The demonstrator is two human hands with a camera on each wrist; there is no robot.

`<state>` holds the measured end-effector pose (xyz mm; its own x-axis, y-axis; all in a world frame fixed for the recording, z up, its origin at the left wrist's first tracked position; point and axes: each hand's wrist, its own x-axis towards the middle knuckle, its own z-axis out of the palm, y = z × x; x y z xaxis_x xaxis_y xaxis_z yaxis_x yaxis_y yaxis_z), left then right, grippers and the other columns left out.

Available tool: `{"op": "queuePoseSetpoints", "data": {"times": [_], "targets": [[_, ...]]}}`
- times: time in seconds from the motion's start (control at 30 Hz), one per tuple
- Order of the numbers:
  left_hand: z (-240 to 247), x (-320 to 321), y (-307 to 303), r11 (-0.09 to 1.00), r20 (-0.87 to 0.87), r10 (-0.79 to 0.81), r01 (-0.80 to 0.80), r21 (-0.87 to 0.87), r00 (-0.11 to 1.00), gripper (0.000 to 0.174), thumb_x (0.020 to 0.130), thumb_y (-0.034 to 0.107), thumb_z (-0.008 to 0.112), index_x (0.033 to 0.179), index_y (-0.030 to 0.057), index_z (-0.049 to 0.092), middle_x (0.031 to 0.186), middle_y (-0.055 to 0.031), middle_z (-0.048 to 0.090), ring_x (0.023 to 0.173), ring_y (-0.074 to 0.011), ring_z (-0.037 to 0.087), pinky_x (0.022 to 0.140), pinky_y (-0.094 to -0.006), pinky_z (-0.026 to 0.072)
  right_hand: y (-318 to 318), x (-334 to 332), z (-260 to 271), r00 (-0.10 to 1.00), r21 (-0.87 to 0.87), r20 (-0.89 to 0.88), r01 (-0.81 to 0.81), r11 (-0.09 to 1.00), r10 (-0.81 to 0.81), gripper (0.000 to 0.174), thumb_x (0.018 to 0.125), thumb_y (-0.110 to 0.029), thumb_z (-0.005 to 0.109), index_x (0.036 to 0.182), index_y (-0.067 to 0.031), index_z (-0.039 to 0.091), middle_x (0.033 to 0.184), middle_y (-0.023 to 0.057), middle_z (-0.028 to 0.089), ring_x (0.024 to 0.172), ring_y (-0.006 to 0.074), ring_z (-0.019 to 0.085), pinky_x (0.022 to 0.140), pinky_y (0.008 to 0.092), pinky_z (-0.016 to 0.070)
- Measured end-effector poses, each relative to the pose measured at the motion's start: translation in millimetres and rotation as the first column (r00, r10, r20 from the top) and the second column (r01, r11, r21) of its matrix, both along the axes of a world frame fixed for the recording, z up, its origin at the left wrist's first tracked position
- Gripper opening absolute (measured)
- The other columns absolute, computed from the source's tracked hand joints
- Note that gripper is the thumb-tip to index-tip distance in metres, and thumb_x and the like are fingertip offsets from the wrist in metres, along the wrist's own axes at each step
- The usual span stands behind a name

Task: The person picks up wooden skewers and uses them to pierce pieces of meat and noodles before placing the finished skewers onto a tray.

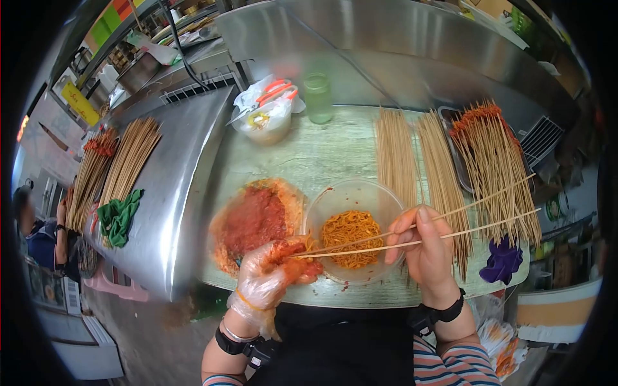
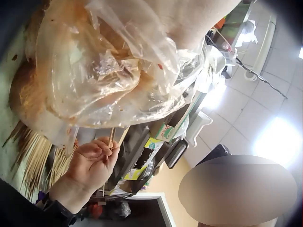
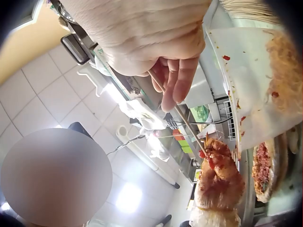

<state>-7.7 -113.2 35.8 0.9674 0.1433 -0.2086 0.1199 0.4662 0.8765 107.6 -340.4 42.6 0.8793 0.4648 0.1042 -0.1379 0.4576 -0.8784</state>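
Note:
My left hand [image 1: 267, 267] wears a clear plastic glove smeared red, with a yellow band at the wrist. Its fingers pinch the tip ends of two bamboo skewers [image 1: 489, 223], where reddish food clings; the fingers partly hide those ends. My bare right hand [image 1: 428, 251] grips the same skewers farther along, and their free ends point up and right. Between the hands stands a clear plastic bowl [image 1: 353, 192] with orange-yellow shreds [image 1: 351, 238]. Red paste [image 1: 254, 215] covers a round surface behind the left hand. Up close, the right wrist view shows a skewer [image 3: 182, 116] running into the gloved fingers.
Bundles of plain skewers [image 1: 397, 154] lie behind the right hand, beside a tray [image 1: 450, 151] of loaded red-tipped skewers [image 1: 492, 154]. Orange-handled scissors [image 1: 277, 92] rest on a tub [image 1: 265, 133] near a green glass [image 1: 317, 100]. A steel counter [image 1: 174, 193] adjoins on the left.

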Motion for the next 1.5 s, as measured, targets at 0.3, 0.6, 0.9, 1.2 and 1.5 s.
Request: {"op": "queuePoseSetpoints", "data": {"times": [0.3, 0.6, 0.9, 1.2, 1.5], "targets": [[-22.3, 0.9, -1.6, 0.976, 0.065, 0.093, -0.104, 0.191, 0.994, 0.038, 0.079, 0.013, 0.064, 0.108, -0.0089, 0.053, 0.079, -0.0138, 0.061, 0.061, -0.0191, 0.058, 0.054, -0.0273, 0.0486, -4.2, -4.1, 1.2, 0.999, -0.096, -0.021, -0.033, 0.995, 0.032, 0.036, 0.099, -0.03, 0.037, 0.091, 0.0008, 0.054, 0.078, 0.0126, 0.06, 0.06, 0.0179, 0.062, 0.056, 0.027, 0.0508], [-18.4, 7.5, -9.0, 0.967, 0.065, 0.199, -0.207, 0.151, 0.978, 0.024, 0.079, 0.005, 0.06, 0.099, -0.0078, 0.057, 0.073, -0.0107, 0.059, 0.056, -0.0157, 0.054, 0.048, -0.0252, 0.0435, -23.1, -4.3, 14.5, 0.989, -0.004, 0.125, -0.082, 0.997, 0.082, 0.032, 0.099, -0.027, 0.038, 0.095, 0.0006, 0.054, 0.084, 0.0095, 0.06, 0.065, 0.0154, 0.061, 0.062, 0.0241, 0.0496], [0.6, 8.5, -11.7, 0.937, 0.101, 0.027, -0.06, 0.345, 0.995, 0.014, 0.082, 0.001, 0.058, 0.091, -0.0094, 0.061, 0.075, -0.0111, 0.064, 0.066, -0.0154, 0.062, 0.061, -0.0251, 0.0505, -11.2, 10.4, 8.7, 0.998, 0.02, 0.026, 0.059, 0.998, -0.059, 0.032, 0.098, -0.026, 0.037, 0.088, 0.0002, 0.052, 0.073, 0.0133, 0.059, 0.053, 0.0181, 0.059, 0.049, 0.0259, 0.0499], [2.5, 7.2, -9.2, 0.984, 0.033, 0.026, -0.031, 0.178, 0.999, 0.026, 0.082, -0.006, 0.056, 0.108, -0.0074, 0.058, 0.092, -0.0107, 0.064, 0.085, -0.0193, 0.064, 0.078, -0.0281, 0.0528, -13.3, 11.6, 17.7, 0.996, -0.042, 0.054, 0.074, 0.996, -0.072, 0.032, 0.098, -0.026, 0.037, 0.084, -0.0003, 0.05, 0.071, 0.0139, 0.058, 0.048, 0.0173, 0.057, 0.047, 0.0243, 0.0484], [-7.8, 10.1, -7.6, 0.995, 0.064, 0.098, -0.098, 0.008, 0.993, 0.026, 0.082, -0.006, 0.06, 0.107, -0.0084, 0.057, 0.095, -0.0136, 0.063, 0.085, -0.0219, 0.064, 0.076, -0.0318, 0.0551, -10.1, -4.6, 25.8, 0.981, -0.161, 0.158, 0.141, 0.977, -0.116, 0.031, 0.097, -0.025, 0.042, 0.085, 0.002, 0.053, 0.074, 0.0134, 0.059, 0.053, 0.0165, 0.06, 0.05, 0.0239, 0.049]]}}
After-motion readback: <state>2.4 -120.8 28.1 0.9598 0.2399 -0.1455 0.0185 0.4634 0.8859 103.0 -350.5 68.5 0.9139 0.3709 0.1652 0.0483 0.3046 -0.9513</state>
